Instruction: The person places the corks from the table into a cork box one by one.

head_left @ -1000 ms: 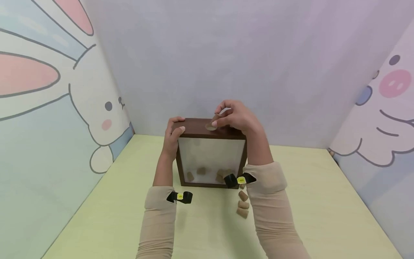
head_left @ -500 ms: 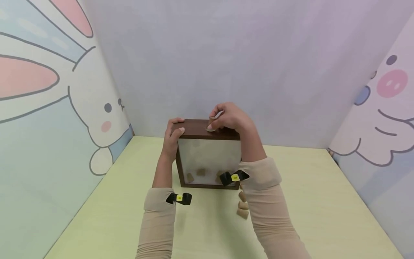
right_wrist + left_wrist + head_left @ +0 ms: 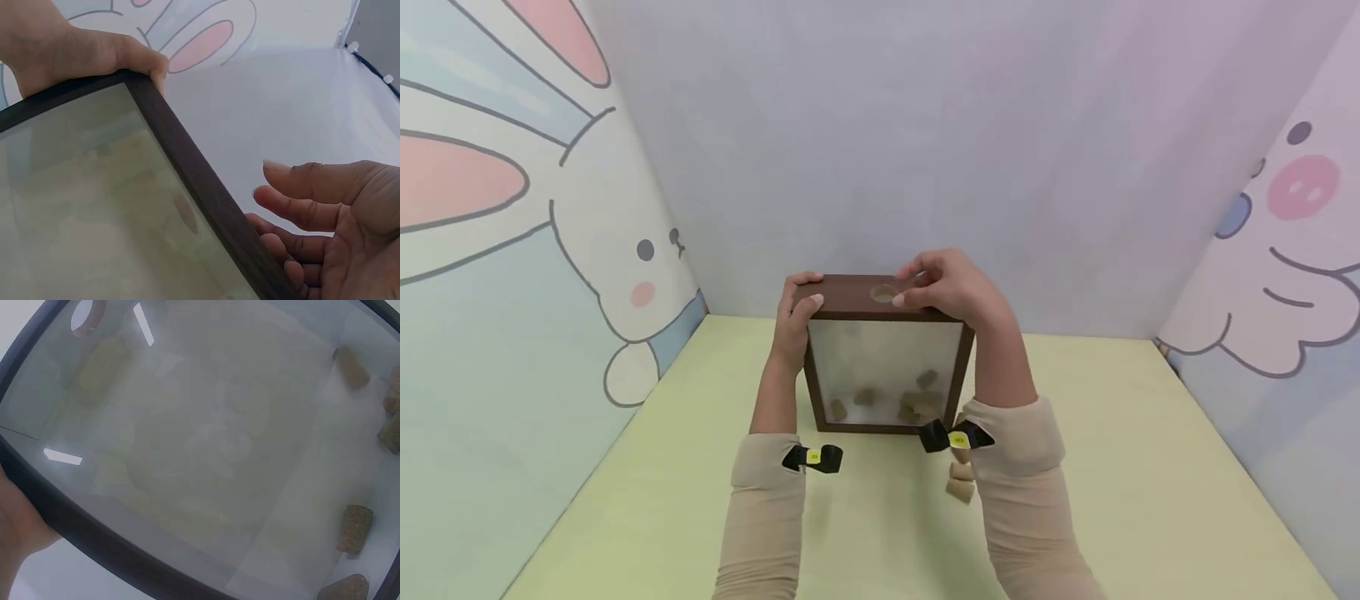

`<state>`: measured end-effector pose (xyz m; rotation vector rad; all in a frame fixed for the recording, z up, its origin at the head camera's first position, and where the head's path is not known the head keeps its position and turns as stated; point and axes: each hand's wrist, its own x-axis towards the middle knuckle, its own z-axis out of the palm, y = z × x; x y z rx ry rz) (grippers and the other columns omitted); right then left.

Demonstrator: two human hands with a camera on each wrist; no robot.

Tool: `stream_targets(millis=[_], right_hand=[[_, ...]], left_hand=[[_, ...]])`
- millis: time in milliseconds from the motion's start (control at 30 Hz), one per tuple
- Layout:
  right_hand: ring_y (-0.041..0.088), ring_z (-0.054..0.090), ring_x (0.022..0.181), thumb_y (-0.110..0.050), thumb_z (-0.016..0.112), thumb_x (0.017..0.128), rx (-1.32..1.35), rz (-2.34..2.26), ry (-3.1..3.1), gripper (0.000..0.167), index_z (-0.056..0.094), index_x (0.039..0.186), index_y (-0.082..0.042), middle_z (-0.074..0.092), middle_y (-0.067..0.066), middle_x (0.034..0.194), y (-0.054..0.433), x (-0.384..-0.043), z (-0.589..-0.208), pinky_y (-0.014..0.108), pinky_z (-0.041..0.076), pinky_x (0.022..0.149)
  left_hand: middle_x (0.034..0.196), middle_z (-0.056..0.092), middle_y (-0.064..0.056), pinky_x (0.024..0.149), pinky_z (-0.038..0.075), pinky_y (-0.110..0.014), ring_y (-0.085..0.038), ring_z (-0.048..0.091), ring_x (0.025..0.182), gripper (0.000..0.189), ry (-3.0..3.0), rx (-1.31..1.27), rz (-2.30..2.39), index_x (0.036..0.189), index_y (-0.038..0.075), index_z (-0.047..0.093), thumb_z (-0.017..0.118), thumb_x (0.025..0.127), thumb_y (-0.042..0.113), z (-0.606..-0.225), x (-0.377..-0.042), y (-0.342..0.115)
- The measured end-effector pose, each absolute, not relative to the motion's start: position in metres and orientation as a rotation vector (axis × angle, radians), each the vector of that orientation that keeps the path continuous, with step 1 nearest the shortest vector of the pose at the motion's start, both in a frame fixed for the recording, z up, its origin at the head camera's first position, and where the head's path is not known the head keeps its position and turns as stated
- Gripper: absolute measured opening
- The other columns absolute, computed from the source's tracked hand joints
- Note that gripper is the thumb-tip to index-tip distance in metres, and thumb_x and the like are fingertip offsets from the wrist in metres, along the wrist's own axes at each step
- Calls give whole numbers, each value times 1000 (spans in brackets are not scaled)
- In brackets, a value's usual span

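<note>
A dark brown framed box [image 3: 850, 300] with clear front stands upright on the table, a round hole [image 3: 883, 293] in its top. My left hand [image 3: 793, 325] grips its top left corner, thumb in front and fingers behind. Just right of the hole is my right hand [image 3: 958, 290], thumb and forefinger apart with nothing between them. In the right wrist view, the right hand [image 3: 337, 219] has its lower fingers against or close to the frame's edge. Several wine corks [image 3: 863, 397] show inside; in the left wrist view one cork [image 3: 356, 529] lies near the bottom.
Loose corks [image 3: 960, 490] lie on the pale yellow-green table [image 3: 880, 533] in front of the box's right side, partly hidden by the right sleeve [image 3: 1022, 500]. A plain curtain [image 3: 880, 150] hangs behind, with cartoon-printed panels [image 3: 617, 250] at both sides.
My right hand has let go of a cork at the hole and drawn slightly right. Another cork shows inside the box at the right. The left hand keeps its grip.
</note>
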<state>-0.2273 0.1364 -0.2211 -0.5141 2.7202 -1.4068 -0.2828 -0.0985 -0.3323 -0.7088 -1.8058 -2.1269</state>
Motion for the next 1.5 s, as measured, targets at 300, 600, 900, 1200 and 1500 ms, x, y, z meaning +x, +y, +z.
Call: stream_targets(millis=[300,600,900,1200,1500], right_hand=[[22,57,80,-12,68,84,-638,-1492,2765,28,64,110,-2,63,8,87,165,-196,-234,37,45,73],[21,58,79,-15,69,84,-684,-1506,2767,24,66,105,-4,65,5,86,183,-181,-259,35,45,71],[15,59,87,-14,70,83,-963,-1427,2731,27,64,110,-9,64,-2,100,201,-176,-288,35,46,76],[22,58,96,-15,70,83,-1013,-1367,2707,31,63,113,-9,63,1,108,210,-171,-314,37,44,82],[21,57,96,-7,70,82,-963,-1570,2615,28,62,109,-2,61,14,107,221,-172,-352,34,45,83]], left_hand=[[112,46,-3,84,31,-33,-20,43,95,37,-1814,-701,-2104,118,6,45,46,84,19,-330,-288,-99],[113,46,-4,83,31,-35,-23,43,96,33,-1812,-697,-2111,115,12,47,48,83,23,-330,-283,-99],[112,45,-6,82,33,-34,-22,45,94,32,-1796,-715,-2150,115,13,47,48,84,22,-335,-281,-97],[113,46,-4,83,33,-35,-22,44,96,34,-1793,-736,-2138,115,13,46,49,84,24,-332,-281,-96],[112,46,-5,83,31,-34,-22,44,95,34,-1798,-728,-2132,116,10,45,48,84,21,-334,-278,-96]])
